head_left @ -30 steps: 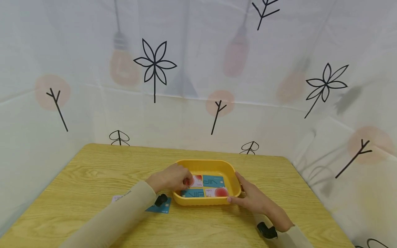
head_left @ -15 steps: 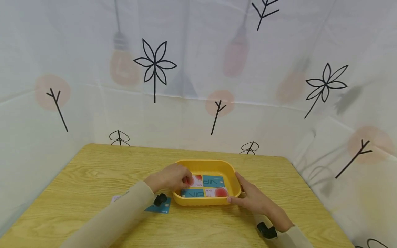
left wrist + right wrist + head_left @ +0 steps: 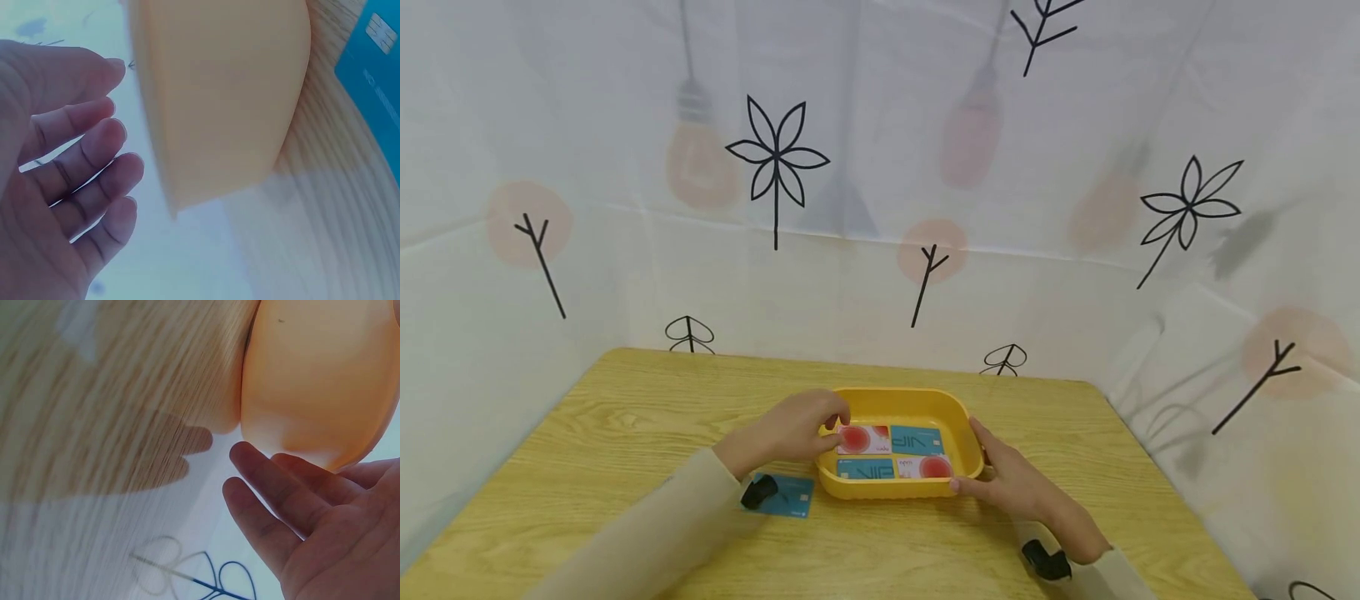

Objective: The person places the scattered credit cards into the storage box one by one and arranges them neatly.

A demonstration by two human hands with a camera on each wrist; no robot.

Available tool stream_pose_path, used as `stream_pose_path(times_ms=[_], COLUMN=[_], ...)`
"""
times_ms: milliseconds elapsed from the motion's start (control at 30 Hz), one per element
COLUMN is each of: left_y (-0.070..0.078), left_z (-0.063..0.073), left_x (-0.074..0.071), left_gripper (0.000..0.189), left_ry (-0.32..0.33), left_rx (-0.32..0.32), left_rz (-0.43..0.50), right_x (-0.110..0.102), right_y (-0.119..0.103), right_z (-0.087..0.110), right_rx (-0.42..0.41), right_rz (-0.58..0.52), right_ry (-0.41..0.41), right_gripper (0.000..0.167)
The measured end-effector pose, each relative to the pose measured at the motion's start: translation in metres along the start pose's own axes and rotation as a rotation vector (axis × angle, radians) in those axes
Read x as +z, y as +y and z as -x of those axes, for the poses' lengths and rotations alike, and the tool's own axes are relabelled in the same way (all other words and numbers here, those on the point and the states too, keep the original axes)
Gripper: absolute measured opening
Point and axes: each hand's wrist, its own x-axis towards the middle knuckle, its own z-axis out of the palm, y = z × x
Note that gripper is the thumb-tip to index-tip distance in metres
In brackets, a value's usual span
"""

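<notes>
My left hand (image 3: 793, 425) is at the left rim of a yellow tray (image 3: 887, 490). Its fingers are loosely bent, holding nothing, beside a white card with a red circle (image 3: 863, 439). In the left wrist view, a gap separates the fingertips from the tray wall. Also flat inside the tray lie a blue VIP card (image 3: 916, 440), a second blue VIP card (image 3: 865, 469) and another red-circle card (image 3: 922, 467), in two rows. My right hand (image 3: 1022, 483) rests against the right end, thumb at the front rim, fairly straight fingers along the side.
A blue card (image 3: 792, 497) lies on the wooden table (image 3: 925, 550) left of the tray, partly behind the black wrist camera (image 3: 760, 492). A white cloth with plant drawings (image 3: 850, 292) hangs behind the table.
My left hand has drawn back leftward from the upper-left card in the tray and uncovered it; its fingers have spread. The left sleeve now hides the white card on the table. The right hand stays put.
</notes>
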Motion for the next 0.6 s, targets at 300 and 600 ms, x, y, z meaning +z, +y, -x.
stream_pose_path(times_ms=[300, 600], left_y=[-0.01, -0.021], left_z=[0.031, 0.059], left_x=[-0.007, -0.002], left_gripper=[0.014, 0.013], left_ry=[0.072, 0.062], left_rx=[-0.004, -0.073], left_rz=[0.019, 0.054], right_x=[0.0, 0.001], right_y=[0.001, 0.001], right_z=[0.0, -0.001], right_rx=[0.002, 0.004], right_rz=[0.005, 0.002], right_ry=[-0.001, -0.003], right_gripper=[0.108, 0.108])
